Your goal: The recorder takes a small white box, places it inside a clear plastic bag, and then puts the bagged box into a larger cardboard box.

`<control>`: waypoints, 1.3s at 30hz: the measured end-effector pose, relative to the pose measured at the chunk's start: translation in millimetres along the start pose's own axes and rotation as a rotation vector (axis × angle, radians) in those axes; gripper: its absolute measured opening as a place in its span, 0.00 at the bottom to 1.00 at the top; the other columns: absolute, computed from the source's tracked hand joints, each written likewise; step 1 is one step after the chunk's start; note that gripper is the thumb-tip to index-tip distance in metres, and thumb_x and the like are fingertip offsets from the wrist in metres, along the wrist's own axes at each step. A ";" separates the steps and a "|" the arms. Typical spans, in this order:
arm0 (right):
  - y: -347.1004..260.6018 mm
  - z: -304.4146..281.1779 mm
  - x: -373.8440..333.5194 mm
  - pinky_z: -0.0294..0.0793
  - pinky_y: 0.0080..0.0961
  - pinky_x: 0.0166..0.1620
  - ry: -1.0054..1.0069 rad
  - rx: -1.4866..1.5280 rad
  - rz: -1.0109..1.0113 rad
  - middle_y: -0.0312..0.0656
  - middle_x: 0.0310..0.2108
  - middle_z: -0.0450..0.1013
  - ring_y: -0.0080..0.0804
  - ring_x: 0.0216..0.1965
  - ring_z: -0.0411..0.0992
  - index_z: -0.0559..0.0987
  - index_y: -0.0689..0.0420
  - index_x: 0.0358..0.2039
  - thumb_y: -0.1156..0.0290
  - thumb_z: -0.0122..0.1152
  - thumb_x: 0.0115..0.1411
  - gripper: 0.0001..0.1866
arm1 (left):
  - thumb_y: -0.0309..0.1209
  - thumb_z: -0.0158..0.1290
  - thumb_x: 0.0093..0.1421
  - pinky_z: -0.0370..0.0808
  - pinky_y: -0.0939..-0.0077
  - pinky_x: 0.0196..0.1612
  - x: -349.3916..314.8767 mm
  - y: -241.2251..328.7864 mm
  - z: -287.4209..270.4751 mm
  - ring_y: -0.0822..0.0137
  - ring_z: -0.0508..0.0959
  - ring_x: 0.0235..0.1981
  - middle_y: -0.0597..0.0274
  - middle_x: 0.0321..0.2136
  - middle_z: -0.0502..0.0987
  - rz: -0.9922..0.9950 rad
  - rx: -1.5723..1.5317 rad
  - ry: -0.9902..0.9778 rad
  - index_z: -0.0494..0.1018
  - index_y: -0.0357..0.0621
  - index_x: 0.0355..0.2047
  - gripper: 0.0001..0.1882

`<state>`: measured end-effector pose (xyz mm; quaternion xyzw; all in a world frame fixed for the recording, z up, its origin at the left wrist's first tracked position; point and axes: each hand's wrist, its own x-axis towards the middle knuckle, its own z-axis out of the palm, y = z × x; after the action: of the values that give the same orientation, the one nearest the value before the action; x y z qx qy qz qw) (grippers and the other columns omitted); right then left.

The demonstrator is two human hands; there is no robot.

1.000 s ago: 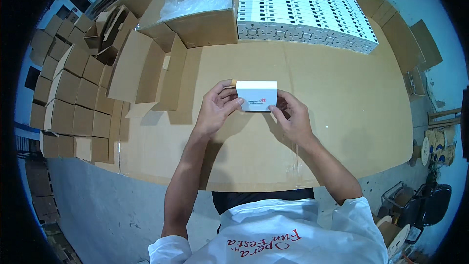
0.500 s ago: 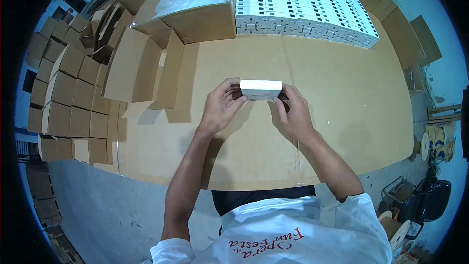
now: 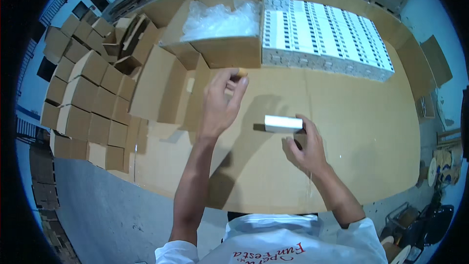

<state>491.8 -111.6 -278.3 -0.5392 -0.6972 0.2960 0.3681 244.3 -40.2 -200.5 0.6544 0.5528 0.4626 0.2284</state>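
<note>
The small white box (image 3: pixel 283 124) sits on the counter (image 3: pixel 351 176), the right hand (image 3: pixel 310 149) at its right end, fingers touching it, thumb spread away. The left hand (image 3: pixel 220 103) hovers near the open carton (image 3: pixel 168 88), thumb and fingers narrowly curled (whether around anything, I cannot tell).

A table (image 3: pixel 361 146) topped with brown cardboard is carrying a large open carton (image 3: pixel 229 53) at far left. Just nearer and further left, an open brown box (image 3: pixel 168 85) is standing. Rows of white boxes (image 3: pixel 322 34) are filling the far right. Around the middle, a small white box (image 3: pixel 283 123) is sitting on or just above the cardboard.
</note>
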 end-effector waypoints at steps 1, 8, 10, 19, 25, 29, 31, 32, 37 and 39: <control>-3.9 -2.6 3.1 0.71 0.41 0.56 -0.005 -0.007 -0.024 0.53 0.50 0.71 0.50 0.53 0.72 0.66 0.60 0.60 0.71 0.65 0.55 0.32 | 0.33 0.56 0.65 0.76 0.72 0.44 25.3 8.3 -8.3 0.69 0.79 0.39 0.59 0.38 0.80 0.011 0.011 0.012 0.76 0.36 0.47 0.15; -9.6 -15.6 18.8 0.70 0.43 0.56 -0.025 0.035 -0.090 0.51 0.52 0.74 0.51 0.51 0.71 0.65 0.62 0.59 0.72 0.67 0.51 0.34 | 0.32 0.65 0.55 0.79 0.64 0.42 229.6 -51.2 -46.5 0.59 0.83 0.37 0.52 0.34 0.83 0.103 0.547 0.157 0.78 0.37 0.41 0.16; -6.6 -25.6 26.8 0.70 0.43 0.56 -0.035 -0.014 -0.119 0.51 0.51 0.74 0.51 0.51 0.71 0.66 0.61 0.58 0.72 0.67 0.51 0.34 | 0.38 0.69 0.50 0.79 0.60 0.44 272.1 -67.5 -40.9 0.54 0.83 0.40 0.49 0.37 0.83 0.009 0.649 -0.152 0.78 0.37 0.41 0.22; -4.0 -40.9 40.8 0.69 0.44 0.58 -0.098 0.003 -0.149 0.50 0.51 0.74 0.50 0.52 0.71 0.68 0.62 0.55 0.73 0.67 0.48 0.33 | 0.39 0.70 0.45 0.77 0.54 0.52 339.3 -138.0 -15.8 0.41 0.80 0.46 0.38 0.41 0.80 -0.030 0.932 -0.157 0.79 0.35 0.41 0.26; 1.8 -51.1 17.3 0.70 0.43 0.56 -0.101 0.014 -0.134 0.51 0.50 0.73 0.51 0.52 0.71 0.69 0.61 0.56 0.73 0.67 0.47 0.33 | 0.32 0.63 0.50 0.79 0.62 0.43 299.9 -93.9 -35.3 0.50 0.82 0.36 0.49 0.34 0.83 0.054 0.697 0.100 0.78 0.37 0.43 0.19; 0.7 -49.0 14.0 0.71 0.43 0.55 -0.087 0.062 -0.142 0.51 0.49 0.72 0.51 0.51 0.70 0.68 0.61 0.57 0.73 0.68 0.47 0.35 | 0.26 0.57 0.60 0.76 0.77 0.36 246.1 -29.6 -82.0 0.69 0.81 0.33 0.57 0.33 0.82 0.014 0.114 0.234 0.74 0.39 0.51 0.18; 3.1 -48.5 15.7 0.71 0.42 0.55 -0.049 0.070 -0.145 0.51 0.50 0.71 0.50 0.51 0.70 0.67 0.61 0.57 0.73 0.68 0.46 0.36 | 0.24 0.57 0.62 0.77 0.76 0.38 219.6 -4.4 -88.2 0.68 0.82 0.35 0.56 0.36 0.81 0.040 -0.001 0.265 0.73 0.37 0.53 0.18; 5.0 -46.8 14.9 0.71 0.42 0.55 -0.011 0.081 -0.153 0.52 0.50 0.71 0.50 0.51 0.70 0.66 0.61 0.58 0.73 0.68 0.46 0.37 | 0.24 0.55 0.64 0.78 0.75 0.39 195.9 12.8 -86.6 0.67 0.82 0.37 0.57 0.37 0.80 0.027 -0.136 0.289 0.71 0.37 0.55 0.19; 3.3 -32.7 -24.9 0.70 0.41 0.57 -0.038 0.039 -0.128 0.52 0.52 0.69 0.50 0.53 0.69 0.64 0.61 0.60 0.73 0.68 0.46 0.39 | 0.23 0.52 0.67 0.79 0.73 0.48 40.5 41.8 -74.4 0.65 0.79 0.46 0.56 0.45 0.77 0.006 -0.671 0.286 0.65 0.37 0.60 0.22; 7.4 -27.5 -34.2 0.70 0.42 0.58 -0.045 0.059 -0.089 0.52 0.53 0.69 0.51 0.53 0.68 0.63 0.61 0.60 0.72 0.68 0.47 0.40 | 0.23 0.51 0.67 0.78 0.69 0.54 -13.9 48.3 -60.2 0.63 0.78 0.50 0.54 0.50 0.75 -0.097 -0.790 0.379 0.61 0.37 0.62 0.24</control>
<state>523.7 -142.6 -275.8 -0.4898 -0.7197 0.3118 0.3807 217.9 -79.7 -138.1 0.3937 0.3959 0.7390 0.3771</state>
